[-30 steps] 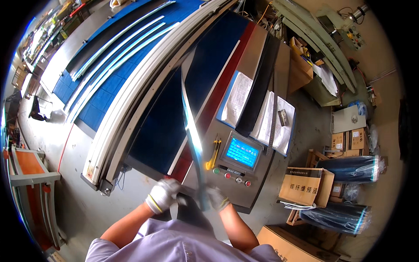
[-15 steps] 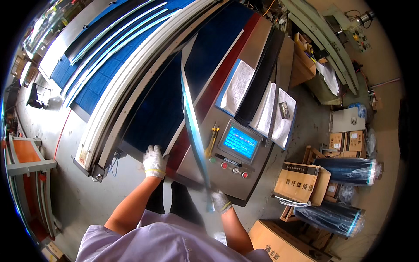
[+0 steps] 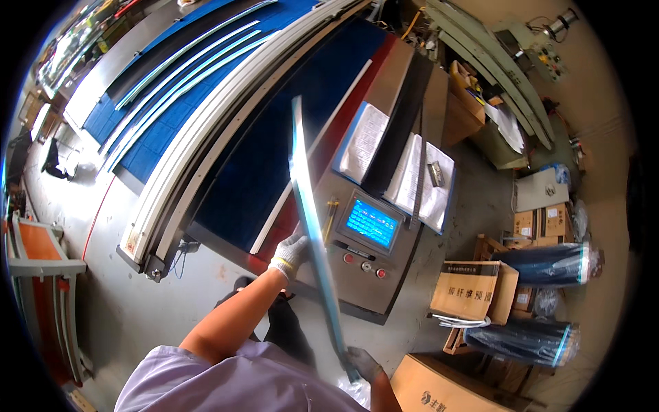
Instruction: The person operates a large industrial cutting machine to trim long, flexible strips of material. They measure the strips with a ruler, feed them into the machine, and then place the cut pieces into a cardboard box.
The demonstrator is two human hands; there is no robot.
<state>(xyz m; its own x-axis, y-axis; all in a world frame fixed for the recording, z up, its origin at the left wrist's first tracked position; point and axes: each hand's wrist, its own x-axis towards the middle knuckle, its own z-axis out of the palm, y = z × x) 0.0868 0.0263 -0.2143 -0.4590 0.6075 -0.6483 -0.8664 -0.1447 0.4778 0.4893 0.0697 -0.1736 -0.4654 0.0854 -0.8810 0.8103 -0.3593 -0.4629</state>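
Note:
A long, narrow strip (image 3: 317, 254) with a shiny pale-blue face slants across the front of the machine table. Its far end hangs over the dark blue bed (image 3: 261, 144); the near end comes down by my body. My left hand (image 3: 291, 255), in a white knit glove, is closed at the strip's left edge, partway along, its fingertips partly hidden behind the strip. Close to my body, my gloved right hand (image 3: 365, 364) grips the near end. Crumpled clear plastic (image 3: 357, 393) shows just below that hand.
A control panel with a lit blue screen (image 3: 371, 223) and round buttons lies right of the strip. Open binders (image 3: 420, 182) and a dark bar (image 3: 398, 130) rest behind it. A white beam (image 3: 206, 127) spans the machine. Cardboard boxes (image 3: 467, 292) and wrapped dark rolls (image 3: 542, 266) stand right.
My left hand has left the bed's front edge and moved right to the strip. My right hand has drawn the strip's near end down toward my body, and the far end has come nearer.

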